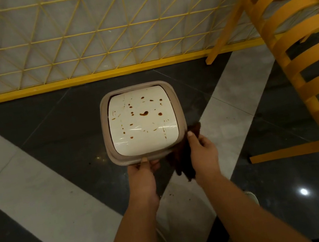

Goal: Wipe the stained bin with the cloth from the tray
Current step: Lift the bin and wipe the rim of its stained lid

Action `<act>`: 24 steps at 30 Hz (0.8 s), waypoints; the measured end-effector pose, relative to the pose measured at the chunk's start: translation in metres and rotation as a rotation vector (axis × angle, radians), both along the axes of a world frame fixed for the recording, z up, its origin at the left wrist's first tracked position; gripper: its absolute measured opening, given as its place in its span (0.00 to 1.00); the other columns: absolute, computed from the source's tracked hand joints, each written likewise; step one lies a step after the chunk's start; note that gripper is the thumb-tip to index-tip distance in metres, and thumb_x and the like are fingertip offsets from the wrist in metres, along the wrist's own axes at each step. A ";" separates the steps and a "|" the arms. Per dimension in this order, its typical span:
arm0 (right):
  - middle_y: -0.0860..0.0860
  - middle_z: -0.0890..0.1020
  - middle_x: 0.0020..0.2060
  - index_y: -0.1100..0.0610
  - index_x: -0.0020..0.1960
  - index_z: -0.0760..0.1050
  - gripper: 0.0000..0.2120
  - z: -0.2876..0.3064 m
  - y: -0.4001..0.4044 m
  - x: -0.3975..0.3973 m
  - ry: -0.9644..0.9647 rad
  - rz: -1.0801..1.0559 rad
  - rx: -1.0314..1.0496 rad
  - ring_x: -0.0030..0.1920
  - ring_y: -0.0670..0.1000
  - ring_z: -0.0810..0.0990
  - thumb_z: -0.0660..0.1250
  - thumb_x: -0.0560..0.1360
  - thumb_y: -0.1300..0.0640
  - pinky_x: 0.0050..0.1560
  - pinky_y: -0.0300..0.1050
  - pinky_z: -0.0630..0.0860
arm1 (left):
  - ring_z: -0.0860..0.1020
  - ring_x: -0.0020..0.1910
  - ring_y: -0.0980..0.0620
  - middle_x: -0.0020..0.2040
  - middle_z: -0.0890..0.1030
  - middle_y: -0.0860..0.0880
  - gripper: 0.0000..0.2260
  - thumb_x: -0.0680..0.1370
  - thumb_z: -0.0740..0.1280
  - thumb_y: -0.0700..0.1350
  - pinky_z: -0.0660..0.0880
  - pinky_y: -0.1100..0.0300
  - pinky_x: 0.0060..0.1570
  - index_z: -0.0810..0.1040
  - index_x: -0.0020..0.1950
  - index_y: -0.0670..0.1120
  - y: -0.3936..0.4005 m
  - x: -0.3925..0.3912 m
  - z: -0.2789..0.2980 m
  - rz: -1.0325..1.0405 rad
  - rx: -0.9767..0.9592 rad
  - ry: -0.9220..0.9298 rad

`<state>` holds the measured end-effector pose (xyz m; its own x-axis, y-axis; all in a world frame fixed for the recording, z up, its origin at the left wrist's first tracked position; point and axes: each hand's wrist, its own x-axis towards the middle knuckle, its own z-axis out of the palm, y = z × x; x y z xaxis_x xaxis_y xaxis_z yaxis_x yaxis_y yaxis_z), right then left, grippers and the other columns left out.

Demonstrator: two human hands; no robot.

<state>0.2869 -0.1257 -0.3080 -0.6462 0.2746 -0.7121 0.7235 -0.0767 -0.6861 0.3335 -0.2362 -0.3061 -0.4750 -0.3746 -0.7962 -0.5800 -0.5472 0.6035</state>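
The bin [142, 121] is seen from straight above, standing on the dark and pale tiled floor [46, 196], its white swing lid [142, 128] spattered with brown spots and streaks and framed by a taupe rim [177, 104]. The coming wipe is judged to turn on one relation: the stained lid lies forward and to the left of the cloth [184, 157], which is held at the near right corner of the bin, its upper end just against the rim there and its lower end hanging below the hand. The lid is close to square, so no long axis is offered; the stains are spread over most of it, densest toward the far middle.

The right hand [203, 151] is the nearer one to the work (it carries the cloth), with fingers and thumb curled round the dark fabric and the thumb laid against the bin's corner. The left hand [142, 173] is set at the near edge, thumb pressed on top of the rim and fingers tucked beneath it, apparently to steady the bin. Both forearms are extended forward and down from the bottom of the view, converging slightly toward the bin. A yellow slatted chair [302, 65] stands to the right, well apart, and a yellow lattice fence [76, 39] runs behind
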 end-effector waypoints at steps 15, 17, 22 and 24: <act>0.52 0.82 0.51 0.55 0.60 0.75 0.13 -0.006 -0.047 0.052 -0.122 0.010 -0.149 0.51 0.52 0.81 0.62 0.79 0.52 0.51 0.47 0.79 | 0.79 0.55 0.42 0.57 0.79 0.42 0.14 0.82 0.56 0.45 0.77 0.47 0.53 0.73 0.64 0.44 0.005 0.012 -0.005 0.172 -0.158 -0.185; 0.51 0.83 0.50 0.55 0.58 0.76 0.10 -0.004 -0.052 0.060 -0.099 -0.005 -0.166 0.49 0.50 0.82 0.63 0.79 0.53 0.46 0.43 0.79 | 0.77 0.54 0.45 0.56 0.78 0.44 0.12 0.83 0.55 0.45 0.75 0.50 0.51 0.70 0.63 0.43 0.006 0.013 0.000 0.186 -0.208 -0.195; 0.47 0.82 0.47 0.52 0.51 0.76 0.07 -0.006 -0.036 0.039 -0.043 0.031 -0.057 0.47 0.46 0.80 0.65 0.78 0.49 0.46 0.42 0.77 | 0.74 0.51 0.48 0.54 0.76 0.44 0.09 0.83 0.56 0.42 0.70 0.54 0.49 0.67 0.63 0.45 0.001 0.012 0.001 0.076 -0.250 -0.174; 0.48 0.80 0.47 0.50 0.49 0.74 0.06 -0.003 -0.023 0.012 -0.035 0.030 0.002 0.47 0.47 0.79 0.64 0.78 0.48 0.48 0.43 0.74 | 0.74 0.47 0.49 0.50 0.75 0.45 0.09 0.83 0.57 0.41 0.70 0.54 0.48 0.67 0.63 0.46 -0.001 0.011 -0.002 0.062 -0.241 -0.164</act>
